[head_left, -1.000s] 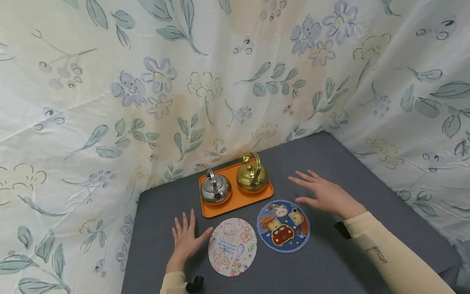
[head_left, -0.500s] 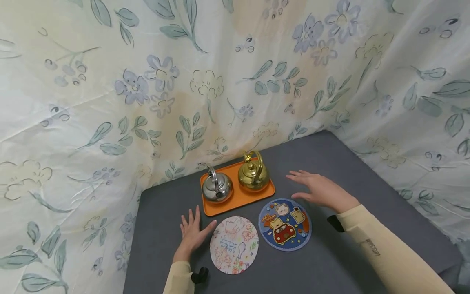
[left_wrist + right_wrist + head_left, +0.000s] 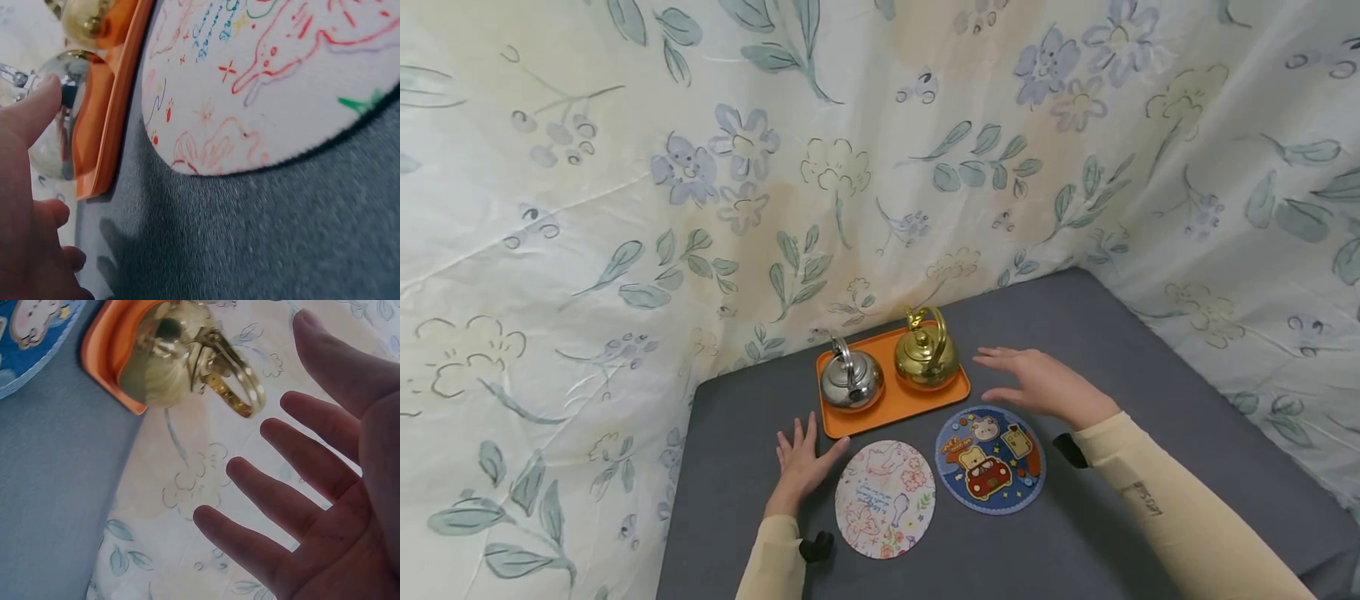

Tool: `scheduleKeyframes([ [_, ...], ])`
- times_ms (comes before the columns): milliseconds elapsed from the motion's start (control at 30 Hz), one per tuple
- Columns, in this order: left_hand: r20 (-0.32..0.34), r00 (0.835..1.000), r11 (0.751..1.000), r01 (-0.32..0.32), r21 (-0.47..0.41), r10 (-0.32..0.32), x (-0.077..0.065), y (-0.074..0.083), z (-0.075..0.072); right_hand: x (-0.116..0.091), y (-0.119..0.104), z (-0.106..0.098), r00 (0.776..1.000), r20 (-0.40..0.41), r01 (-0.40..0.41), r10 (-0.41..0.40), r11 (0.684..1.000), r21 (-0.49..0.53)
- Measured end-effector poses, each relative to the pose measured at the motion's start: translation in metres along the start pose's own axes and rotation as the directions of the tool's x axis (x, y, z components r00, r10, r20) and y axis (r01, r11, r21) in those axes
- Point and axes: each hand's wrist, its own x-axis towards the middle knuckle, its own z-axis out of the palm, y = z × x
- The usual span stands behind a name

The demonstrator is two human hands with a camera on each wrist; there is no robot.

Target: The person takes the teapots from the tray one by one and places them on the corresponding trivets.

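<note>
A silver teapot [image 3: 852, 381] and a gold teapot [image 3: 927, 358] stand side by side on an orange tray [image 3: 880, 417]. In front of the tray lie a round white mat [image 3: 885, 500] with coloured drawings and a round blue mat [image 3: 990, 460] with cartoon bears and a red car. My left hand [image 3: 802, 468] is spread left of the white mat, thumb toward the mat's upper edge, holding nothing. To the right of the gold teapot, my right hand [image 3: 1048, 385] hovers with fingers extended and nothing in it. The right wrist view shows its open palm [image 3: 337, 537] facing the gold teapot.
A dark grey cloth [image 3: 1075, 533] covers the table. Behind it and along the right side hangs a floral curtain [image 3: 850, 208], close to the tray's back edge. Both sleeves are beige, with a black wrist strap [image 3: 1070, 450] at the right wrist.
My left hand has moved up and right, closer to the tray. My right hand has shifted left toward the gold teapot. The teapots, tray and mats keep their arrangement.
</note>
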Motion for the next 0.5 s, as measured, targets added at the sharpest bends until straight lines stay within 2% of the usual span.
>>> scheduleKeyframes([
  [200, 0.042, 0.999, 0.997, -0.002, -0.072, 0.005, 0.006, 0.004, 0.001, 0.013, -0.013, -0.001, 1.0, 0.013, 0.004, -0.005, 1.0, 0.007],
  [500, -0.016, 0.999, 0.995, -0.039, -0.087, 0.038, 0.011, 0.007, 0.002, 0.033, -0.027, -0.003, 0.998, 0.048, 0.045, -0.044, 0.999, -0.002],
])
